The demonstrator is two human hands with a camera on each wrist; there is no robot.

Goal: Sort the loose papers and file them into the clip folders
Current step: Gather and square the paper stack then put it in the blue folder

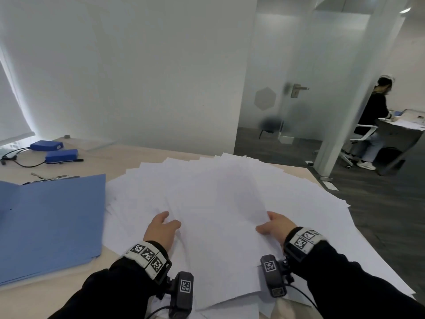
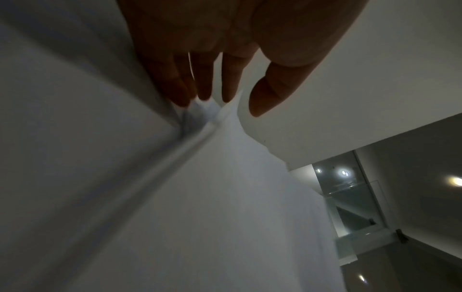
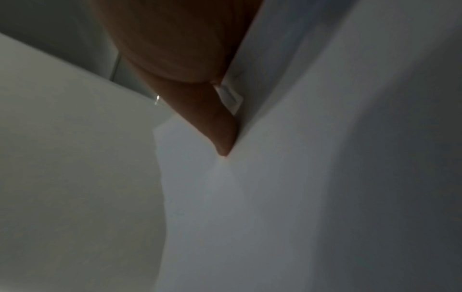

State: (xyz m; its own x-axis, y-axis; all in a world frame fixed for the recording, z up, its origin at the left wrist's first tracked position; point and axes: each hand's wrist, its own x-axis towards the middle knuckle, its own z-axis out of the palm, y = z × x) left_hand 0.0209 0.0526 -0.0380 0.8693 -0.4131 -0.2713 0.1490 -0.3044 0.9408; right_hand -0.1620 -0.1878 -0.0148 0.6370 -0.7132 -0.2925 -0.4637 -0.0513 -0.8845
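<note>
Loose white papers [image 1: 218,192] lie fanned across the light wooden table [image 1: 138,155]. An open blue clip folder [image 1: 50,222] lies to their left. My left hand [image 1: 167,221] is at the left side of the middle sheets. Its straight fingers [image 2: 205,79] are slid in between the sheets [image 2: 200,197], with the thumb apart above an edge. My right hand [image 1: 270,223] grips the right edge of the same sheets. Its thumb [image 3: 215,126] presses on the paper [image 3: 275,197], and its other fingers are hidden behind the sheets.
Two blue battery packs [image 1: 61,155] with black cables sit at the far left. A metal clip piece [image 1: 53,177] lies behind the folder. The table's right edge [image 1: 322,183] drops to a dark floor. A person [image 1: 372,111] sits at another desk beyond a glass door.
</note>
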